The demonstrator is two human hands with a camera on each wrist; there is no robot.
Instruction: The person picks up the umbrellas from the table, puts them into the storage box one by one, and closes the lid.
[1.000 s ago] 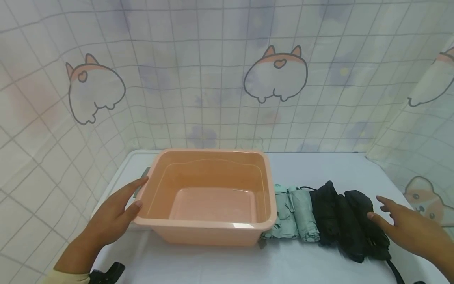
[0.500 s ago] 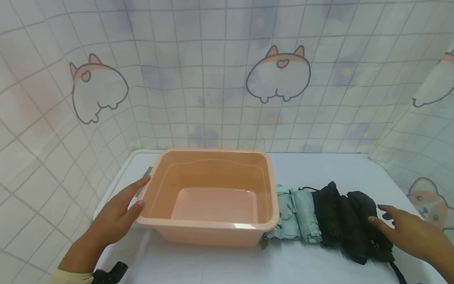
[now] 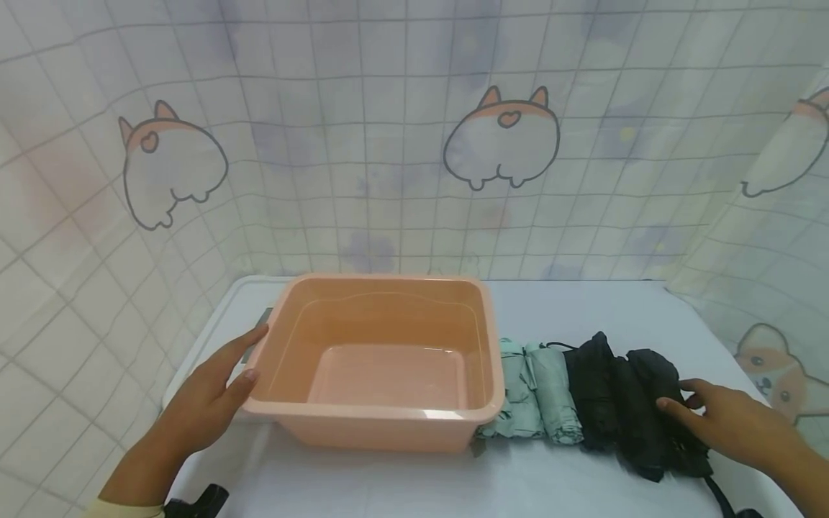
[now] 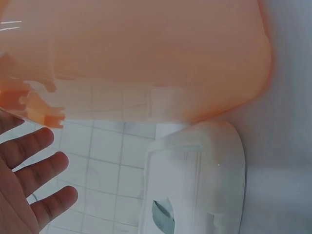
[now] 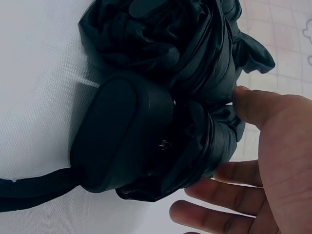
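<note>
A peach plastic basin stands on the white table. My left hand rests against the basin's left rim with straight fingers; in the left wrist view the left hand is spread beside the basin wall. To the right of the basin lie two folded mint umbrellas, then folded black umbrellas. My right hand lies on the rightmost black umbrella. In the right wrist view the thumb of the right hand touches the black umbrella's fabric beside its handle, with the fingers spread and not curled round it.
A tiled curtain with cartoon dogs hangs behind and on both sides of the table. A black strap trails from the umbrella handle. A white plastic piece lies under the basin's left side.
My right hand has slid left and down onto the rightmost black umbrella, and its thumb now touches the fabric. The left hand and the basin stay put.
</note>
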